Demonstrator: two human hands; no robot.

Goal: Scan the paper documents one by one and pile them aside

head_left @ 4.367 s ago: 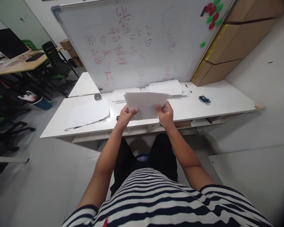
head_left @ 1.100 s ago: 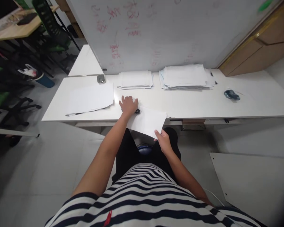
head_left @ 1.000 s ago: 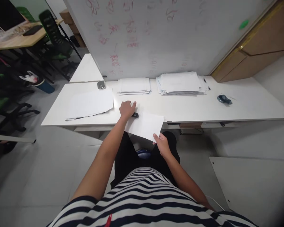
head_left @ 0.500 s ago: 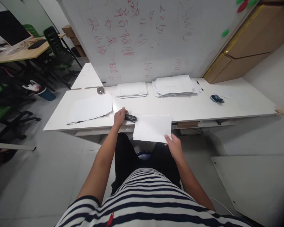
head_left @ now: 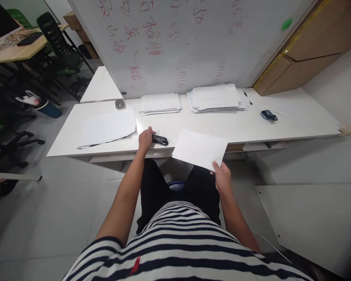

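Observation:
My right hand pinches the near corner of a white sheaf of paper held just over the front edge of the white table. Near that edge, my left hand is closed on the end of a small black stapler that lies on the table. The stapler sits to the left of the held paper.
Two stacks of paper lie at the back under a leaning whiteboard. Loose sheets lie at the left by a small grey object. A blue object rests at the right. Chairs and desks stand far left.
My right hand has carried the paper to the right and turned it. My left hand has closed on the black stapler, which was uncovered as the paper moved off it.

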